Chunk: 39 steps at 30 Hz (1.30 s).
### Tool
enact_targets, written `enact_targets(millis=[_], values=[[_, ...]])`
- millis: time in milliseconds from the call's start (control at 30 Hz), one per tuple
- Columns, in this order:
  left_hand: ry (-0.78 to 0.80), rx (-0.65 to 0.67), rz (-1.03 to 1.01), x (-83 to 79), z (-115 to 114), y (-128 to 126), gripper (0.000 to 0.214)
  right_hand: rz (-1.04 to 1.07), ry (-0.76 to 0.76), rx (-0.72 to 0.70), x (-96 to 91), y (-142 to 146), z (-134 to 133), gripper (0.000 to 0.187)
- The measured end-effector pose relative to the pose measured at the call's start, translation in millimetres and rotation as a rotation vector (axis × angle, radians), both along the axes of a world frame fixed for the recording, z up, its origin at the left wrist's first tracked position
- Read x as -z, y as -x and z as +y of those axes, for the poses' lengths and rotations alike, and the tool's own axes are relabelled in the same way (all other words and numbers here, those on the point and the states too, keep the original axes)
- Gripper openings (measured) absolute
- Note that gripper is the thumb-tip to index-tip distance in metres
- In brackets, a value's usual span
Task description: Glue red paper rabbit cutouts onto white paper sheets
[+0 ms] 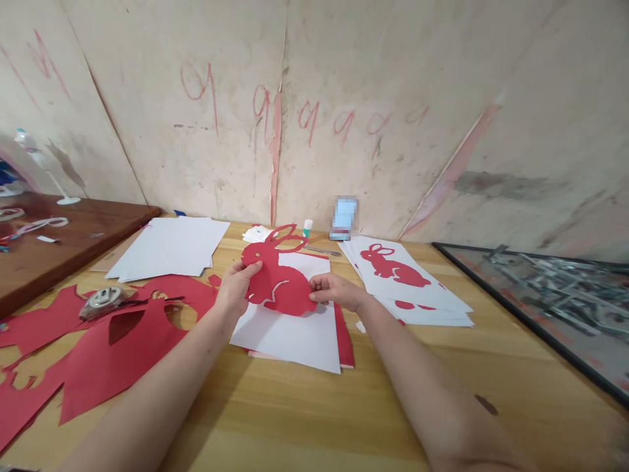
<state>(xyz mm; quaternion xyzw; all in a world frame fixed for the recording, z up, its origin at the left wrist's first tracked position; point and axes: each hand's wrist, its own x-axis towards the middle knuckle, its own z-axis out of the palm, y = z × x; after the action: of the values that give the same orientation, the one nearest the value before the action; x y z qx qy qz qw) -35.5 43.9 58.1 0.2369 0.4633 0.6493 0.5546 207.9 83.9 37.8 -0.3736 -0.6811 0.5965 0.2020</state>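
- Tabletop (275, 419), wood-grained, one; carries all items below except the lifted cut-out.
- Red paper offcuts (113, 367), large, loose; left of the left forearm, outside the grasp.
- White sheets (442, 305), loose pile, to the right of the right hand; a red rabbit shape (400, 270) lies on the topmost.
- White sheet (295, 337), one, directly in front of the person, red paper showing beneath its right side; long sides running away from the person.
- Red rabbit cut-out (289, 288), one, held tilted over that white sheet, between the two hands; long axis crosswise, head upper left, rump lower right, ears trailing back to the right. Contact of its lower edge with the sheet: cannot be told.
- Left hand (236, 286), fingers grasping the cut-out at head and chest, thumb on the near face; nearer the head.
- Right hand (337, 290), fingers and thumb pinching the rump edge; nearer the tail end.
- Glue stick (307, 229), upright, beyond the cut-out, near the wall; untouched.
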Motion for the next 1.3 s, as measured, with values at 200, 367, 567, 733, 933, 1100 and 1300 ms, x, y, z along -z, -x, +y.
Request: enact_targets(millis=[200, 367, 567, 733, 933, 1100, 1300], values=[[0.102, 0.101, 0.132, 22.3, 10.4, -1.6, 0.023, -0.055, 0.074, 0.075, 7.8, -7.6, 7.9, 0.027], [0.091, 0.192, 0.247, 30.5, 12.6, -3.7, 0.026, -0.137, 0.088, 0.121, 6.7, -14.4, 10.4, 0.027], [0.069, 0.226, 0.401, 39.6, 18.1, -3.2, 0.028, -0.217, 0.086, 0.090, -3.2, -19.1, 7.6, 0.023], [0.035, 0.222, 0.482, 39.7, 21.2, -0.2, 0.029, -0.182, 0.052, 0.042, -9.2, -26.5, 8.1, 0.022], [0.047, 0.231, 0.640, 41.3, 23.6, 7.0, 0.025, -0.213, 0.073, 0.052, -7.0, -29.5, 10.3, 0.023], [0.030, 0.275, 0.832, 43.3, 23.7, 14.7, 0.022, -0.277, 0.059, 0.049, -0.6, -29.5, 13.6, 0.020], [0.056, 0.265, 1.044, 40.4, 23.3, 20.7, 0.025, -0.343, 0.014, 0.045, 5.7, -30.3, 17.1, 0.018]])
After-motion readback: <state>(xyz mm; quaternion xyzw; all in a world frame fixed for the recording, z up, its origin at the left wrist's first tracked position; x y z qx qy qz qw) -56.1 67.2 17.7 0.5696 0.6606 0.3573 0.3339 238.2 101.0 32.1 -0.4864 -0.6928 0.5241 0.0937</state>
